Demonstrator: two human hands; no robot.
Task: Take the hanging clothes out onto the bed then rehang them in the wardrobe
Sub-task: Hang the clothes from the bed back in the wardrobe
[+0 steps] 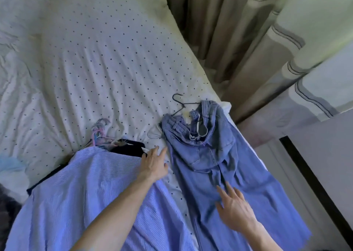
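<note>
Both hands open and empty: left hand (154, 164) with fingers straight over the bed (95, 59), between the striped garment (86, 193) and the jeans (200, 155); right hand (235, 212) spread above a jeans leg, contact not confirmed. Jeans lie near the bed's right edge, waist crumpled, black hanger (181, 102) protruding at the top. Recommended: grip the hanger's hook and support the waistband, or the long legs will likely drag.

Beige curtains (238, 40) with dark-striped hems hang in folds upper right; a pale blue bundle (9, 164) sits at the left edge; dark fuzz (7, 208) below it.
</note>
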